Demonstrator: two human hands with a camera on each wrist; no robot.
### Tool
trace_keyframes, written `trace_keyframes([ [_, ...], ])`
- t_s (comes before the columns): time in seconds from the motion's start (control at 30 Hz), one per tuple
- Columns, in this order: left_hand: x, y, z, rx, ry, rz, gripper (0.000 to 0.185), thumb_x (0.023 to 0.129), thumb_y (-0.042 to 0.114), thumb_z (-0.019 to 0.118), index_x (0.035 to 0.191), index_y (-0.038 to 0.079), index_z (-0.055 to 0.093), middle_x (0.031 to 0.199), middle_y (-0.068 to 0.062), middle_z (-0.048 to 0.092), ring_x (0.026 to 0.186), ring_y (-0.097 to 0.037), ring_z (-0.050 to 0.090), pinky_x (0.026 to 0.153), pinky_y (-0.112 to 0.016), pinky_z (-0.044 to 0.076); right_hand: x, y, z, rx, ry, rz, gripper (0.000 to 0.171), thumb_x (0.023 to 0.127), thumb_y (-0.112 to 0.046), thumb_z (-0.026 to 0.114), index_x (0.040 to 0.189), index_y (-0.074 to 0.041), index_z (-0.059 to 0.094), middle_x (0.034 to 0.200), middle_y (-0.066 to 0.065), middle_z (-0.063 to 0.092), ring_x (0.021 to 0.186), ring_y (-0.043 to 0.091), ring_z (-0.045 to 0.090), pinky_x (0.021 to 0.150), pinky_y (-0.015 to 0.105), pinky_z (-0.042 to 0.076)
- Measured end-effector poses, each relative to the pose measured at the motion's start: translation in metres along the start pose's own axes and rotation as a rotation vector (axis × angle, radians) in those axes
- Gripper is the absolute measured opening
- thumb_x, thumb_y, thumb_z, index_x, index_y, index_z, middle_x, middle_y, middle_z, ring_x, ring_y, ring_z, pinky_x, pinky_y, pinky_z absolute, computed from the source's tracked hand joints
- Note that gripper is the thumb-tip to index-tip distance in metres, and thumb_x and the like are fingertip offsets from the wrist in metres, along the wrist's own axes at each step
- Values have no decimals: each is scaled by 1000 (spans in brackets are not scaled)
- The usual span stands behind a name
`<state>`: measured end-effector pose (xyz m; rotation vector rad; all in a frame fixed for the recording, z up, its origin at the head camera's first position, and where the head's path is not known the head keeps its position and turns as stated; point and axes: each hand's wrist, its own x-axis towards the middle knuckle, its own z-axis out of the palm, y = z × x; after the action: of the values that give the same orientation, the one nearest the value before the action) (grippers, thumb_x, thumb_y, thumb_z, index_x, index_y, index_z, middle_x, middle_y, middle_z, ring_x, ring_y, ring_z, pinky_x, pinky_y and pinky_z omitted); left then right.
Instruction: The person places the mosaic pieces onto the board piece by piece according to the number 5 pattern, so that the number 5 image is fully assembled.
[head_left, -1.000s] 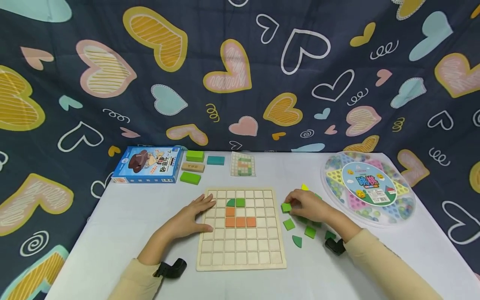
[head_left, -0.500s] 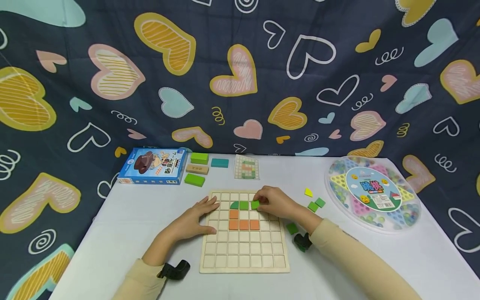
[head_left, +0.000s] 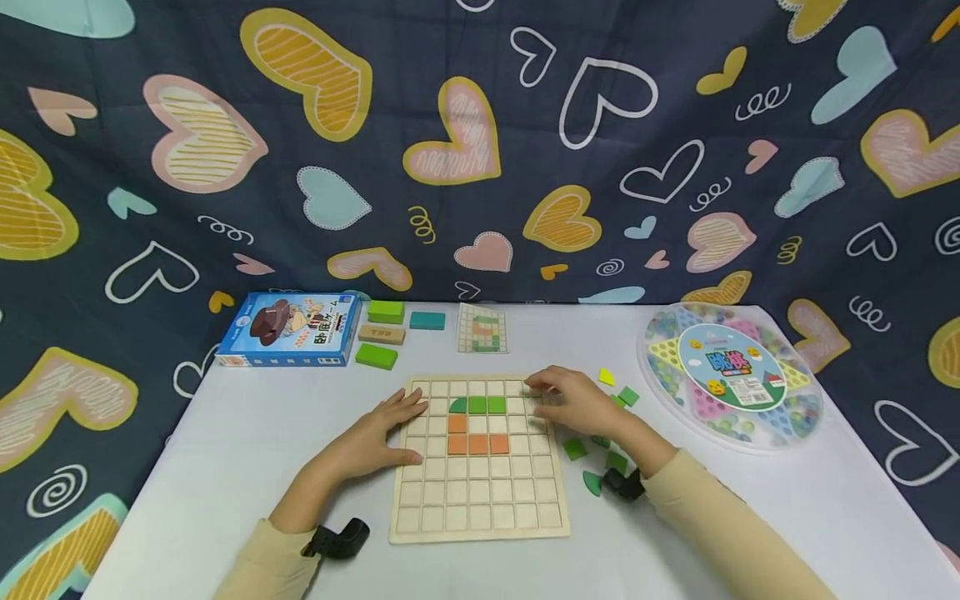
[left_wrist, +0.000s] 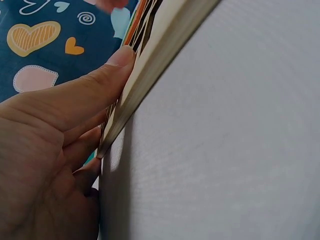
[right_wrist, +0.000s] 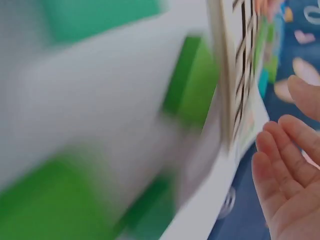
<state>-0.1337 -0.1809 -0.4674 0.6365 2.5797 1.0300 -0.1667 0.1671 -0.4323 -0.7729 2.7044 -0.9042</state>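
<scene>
- The wooden grid board (head_left: 477, 518) lies mid-table, bearing four orange squares (head_left: 477, 444), two green squares (head_left: 487, 405) and one green quarter-round (head_left: 458, 406); the left wrist view shows it only edge-on.
- The left hand (head_left: 378, 433) is spread at its left edge; that wrist's view reveals the thumb against the rim.
- The right hand (head_left: 577, 404) is loosely extended, thumb apart, over the upper right corner; its wrist view bares the palm.
- Loose green tiles (head_left: 574, 449) lie beyond, partly blocked by that arm, so uncountable, near one yellow piece (head_left: 606, 377).
- Behind: one pattern card (head_left: 482, 328), four blocks (head_left: 386, 312), one blue box (head_left: 288, 329).
- Right: one round marble case (head_left: 731, 375).
</scene>
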Motion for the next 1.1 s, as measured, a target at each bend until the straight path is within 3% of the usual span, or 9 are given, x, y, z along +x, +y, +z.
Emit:
trace_keyframes([
  [0.23, -1, -2, -1, 27, -3, 8, 81, 77, 41, 75, 144, 12, 42, 156, -8, 26, 145, -38, 13, 110, -65, 18, -52, 44, -29, 25, 107, 95, 39, 85, -11, 70, 121, -2, 60, 116, 13, 64, 105, 29, 61, 88, 43, 52],
  [0.43, -2, -3, 0, 18, -2, 0, 81, 77, 40, 76, 144, 12, 42, 157, -7, 25, 145, -37, 12, 110, -65, 18, -73, 69, -40, 6, 147, 208, 37, 85, -11, 70, 119, 1, 61, 111, 14, 65, 100, 27, 61, 85, 41, 53],
  [0.67, 1, -1, 1, 14, -4, 3, 81, 77, 41, 76, 144, 12, 42, 157, -6, 25, 146, -36, 12, 111, -64, 17, -74, 76, -40, -34, 134, 236, 33, 82, -15, 73, 111, -3, 66, 99, 8, 61, 84, 17, 53, 71, 24, 46],
  [0.8, 1, -2, 1, 5, -1, 8, 81, 76, 40, 76, 144, 11, 42, 156, -7, 26, 146, -36, 12, 111, -64, 16, -71, 76, -37, -54, 119, 217, 27, 81, -12, 74, 106, -6, 67, 95, 5, 59, 80, 15, 48, 68, 24, 42],
  [1.1, 1, -2, 1, -7, -6, 16, 81, 76, 37, 77, 144, 10, 42, 156, -7, 26, 146, -36, 12, 112, -63, 16, -60, 63, -31, -78, 111, 187, 23, 81, -7, 71, 104, -7, 67, 96, 2, 62, 83, 14, 53, 72, 28, 47],
])
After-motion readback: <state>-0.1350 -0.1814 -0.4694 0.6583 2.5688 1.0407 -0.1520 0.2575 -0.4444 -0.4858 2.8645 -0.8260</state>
